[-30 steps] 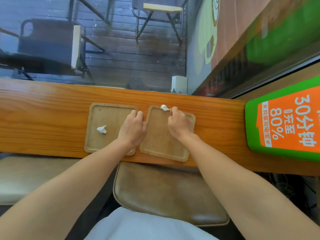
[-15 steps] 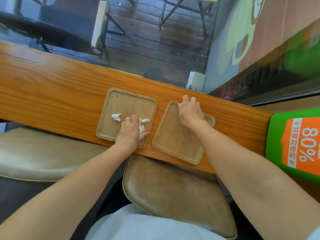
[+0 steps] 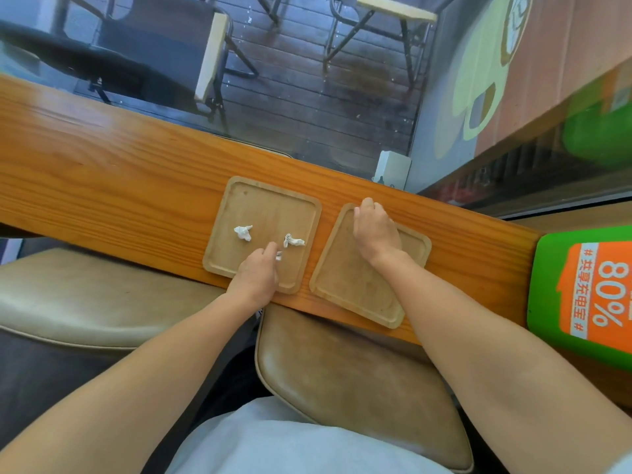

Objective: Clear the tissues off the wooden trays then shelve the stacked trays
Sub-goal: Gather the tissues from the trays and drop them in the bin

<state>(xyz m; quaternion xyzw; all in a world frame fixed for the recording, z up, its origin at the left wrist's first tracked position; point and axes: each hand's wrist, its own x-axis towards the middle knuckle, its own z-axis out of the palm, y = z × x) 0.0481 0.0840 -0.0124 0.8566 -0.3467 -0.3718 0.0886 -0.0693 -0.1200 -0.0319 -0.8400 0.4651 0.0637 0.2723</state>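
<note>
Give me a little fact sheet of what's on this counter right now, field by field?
Surface: wooden counter
Left tray: holds tissue scraps, one wad far left, another right
Right tray: no tissue visible
Left hand: on left tray, by a small scrap
Right hand: resting at right tray's far corner
Trays: side by side, not stacked

This looks like a cafe or snack shop with seats by a big window. A long shiny orange-brown wooden counter (image 3: pixel 102 172) runs along the glass, with soft tan padded stools (image 3: pixel 359 378) tucked under its near edge and two square light wooden serving trays (image 3: pixel 270 206) lying on top. Through the glass there is a dark wet plank deck (image 3: pixel 307 97) with folding metal chairs and small tables (image 3: pixel 396 12), and at the counter's right end sits a green and orange sign (image 3: pixel 588 285) that reads 80%.
</note>
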